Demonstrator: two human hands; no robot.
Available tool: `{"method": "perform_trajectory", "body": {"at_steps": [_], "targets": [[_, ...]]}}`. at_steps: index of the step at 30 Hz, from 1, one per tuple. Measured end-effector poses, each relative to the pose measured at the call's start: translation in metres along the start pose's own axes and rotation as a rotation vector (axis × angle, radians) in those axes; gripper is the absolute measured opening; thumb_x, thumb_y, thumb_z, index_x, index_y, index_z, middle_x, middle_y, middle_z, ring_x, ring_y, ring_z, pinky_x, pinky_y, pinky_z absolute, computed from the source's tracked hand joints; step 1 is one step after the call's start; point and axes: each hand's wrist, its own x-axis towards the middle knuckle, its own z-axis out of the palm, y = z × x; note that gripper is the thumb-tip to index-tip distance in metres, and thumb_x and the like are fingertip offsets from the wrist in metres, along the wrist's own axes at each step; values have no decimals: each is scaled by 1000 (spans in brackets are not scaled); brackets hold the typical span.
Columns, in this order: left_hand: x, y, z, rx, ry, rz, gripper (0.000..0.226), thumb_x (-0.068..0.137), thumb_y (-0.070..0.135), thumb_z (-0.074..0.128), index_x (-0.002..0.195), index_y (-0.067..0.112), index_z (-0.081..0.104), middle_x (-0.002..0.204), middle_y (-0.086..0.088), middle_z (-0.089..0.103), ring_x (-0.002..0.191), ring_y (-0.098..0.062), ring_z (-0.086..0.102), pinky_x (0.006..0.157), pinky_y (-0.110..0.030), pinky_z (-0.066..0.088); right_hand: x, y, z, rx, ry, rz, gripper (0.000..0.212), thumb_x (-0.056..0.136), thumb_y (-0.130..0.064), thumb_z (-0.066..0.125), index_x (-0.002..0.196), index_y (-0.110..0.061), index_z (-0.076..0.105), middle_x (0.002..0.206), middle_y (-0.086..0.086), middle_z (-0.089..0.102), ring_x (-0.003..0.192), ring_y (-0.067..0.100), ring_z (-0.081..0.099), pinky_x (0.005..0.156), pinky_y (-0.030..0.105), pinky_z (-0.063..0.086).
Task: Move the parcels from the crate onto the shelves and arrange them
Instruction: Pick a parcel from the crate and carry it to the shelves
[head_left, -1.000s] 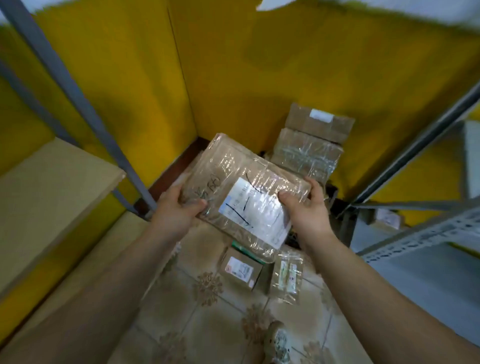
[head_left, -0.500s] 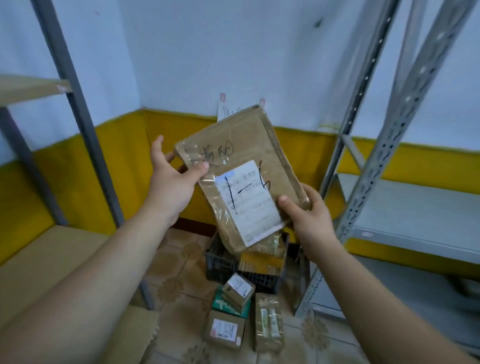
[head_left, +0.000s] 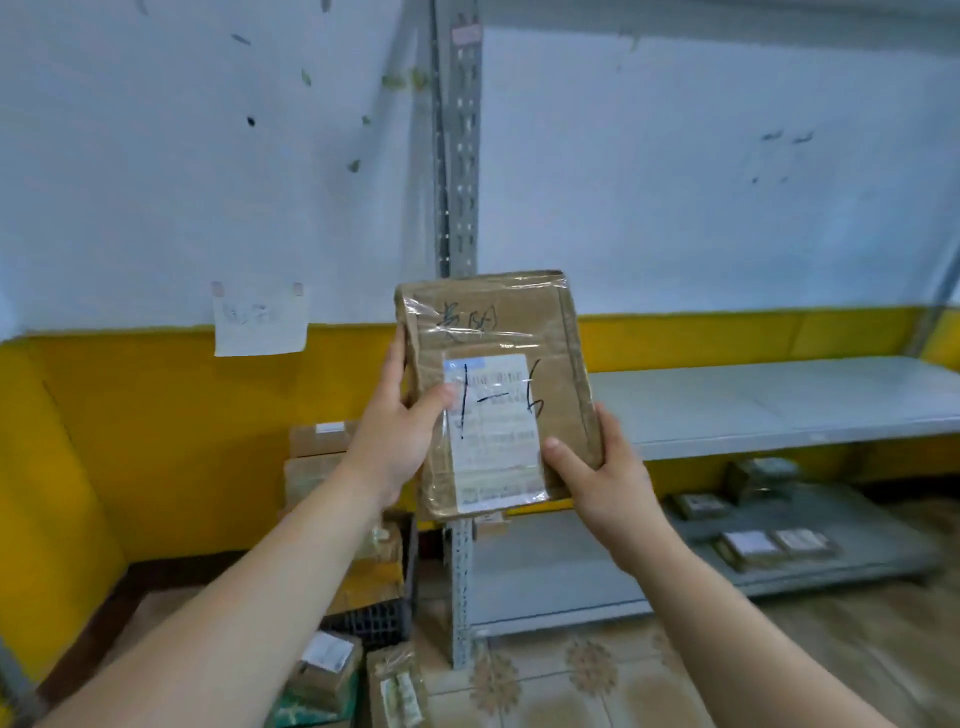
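Both hands (head_left: 395, 441) (head_left: 608, 478) grip parcel (head_left: 498, 395) edges; shelf (head_left: 779, 405) beyond.

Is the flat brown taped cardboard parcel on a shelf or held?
Held: left hand and right hand grip the parcel upright, before the grey metal shelf.

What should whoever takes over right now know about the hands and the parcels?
Left hand grips the held parcel by its left edge, right hand by its lower right corner; it is upright before the shelf post.
Crate, on the floor lower left, has parcels in it; loose parcels lie nearby.
Done: shelved parcels lie on the bottom shelf.
Left: shelve this one, then the rest.
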Motion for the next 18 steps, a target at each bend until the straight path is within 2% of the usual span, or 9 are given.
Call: {"method": "perform_trajectory", "body": {"at_steps": [2, 3, 4, 6, 8, 10, 14, 18], "targets": [[-11, 2, 65, -11, -78, -13, 77, 94, 12, 60, 147, 51, 19, 128, 19, 60, 114, -8, 60, 95, -41, 52, -14, 8, -63, -62, 49, 10, 70, 82, -47, 72, 135, -60, 29, 98, -39, 50, 87, -12, 57, 71, 11, 45], [-17, 3, 97, -15, -121, -12, 80, 93, 10, 60, 147, 51, 18, 129, 17, 59, 111, -6, 61, 91, -36, 54, -21, 13, -95, -95, 73, 25, 80, 82, -49, 72, 142, -58, 20, 102, -38, 46, 89, -10, 53, 72, 14, 44], [-22, 3, 129, -19, -165, -6, 83, 92, 7, 61, 148, 49, 18, 124, 22, 61, 101, 2, 63, 81, -27, 57, -30, 18, -125, -119, 103, 40, 84, 82, -50, 71, 145, -56, 16, 103, -37, 45, 90, -10, 51, 70, 13, 43], [-33, 4, 188, -24, -271, 4, 88, 90, 1, 61, 150, 45, 15, 103, 41, 61, 85, 15, 62, 63, -13, 52, -48, 29, -183, -132, 178, 71, 86, 83, -49, 71, 146, -56, 14, 106, -31, 49, 91, -12, 51, 67, 9, 40], [-45, 6, 242, -30, -372, 9, 92, 87, -3, 61, 150, 44, 12, 89, 48, 58, 80, 19, 60, 60, -9, 49, -66, 35, -234, -143, 254, 105, 85, 83, -49, 72, 145, -59, 14, 104, -32, 51, 89, -14, 52, 64, 5, 40], [-53, 9, 289, -58, -447, 20, 94, 85, -6, 62, 149, 45, 14, 91, 47, 60, 85, 17, 61, 60, -8, 49, -82, 38, -278, -148, 325, 133, 85, 81, -49, 73, 143, -61, 15, 103, -34, 51, 90, -13, 54, 65, 7, 41], [-61, 14, 374, -82, -603, 34, 99, 84, -6, 63, 146, 54, 16, 103, 37, 63, 96, 6, 65, 65, -17, 54, -106, 47, -350, -132, 468, 171, 85, 79, -49, 74, 135, -68, 14, 105, -33, 52, 94, -4, 58, 72, 17, 48], [-66, 13, 447, -112, -694, 39, 98, 84, -7, 62, 147, 52, 16, 103, 42, 61, 97, 10, 63, 64, -12, 52, -116, 62, -406, -156, 603, 203, 84, 81, -45, 75, 134, -68, 14, 97, -36, 53, 83, -21, 57, 56, 5, 45]]}}
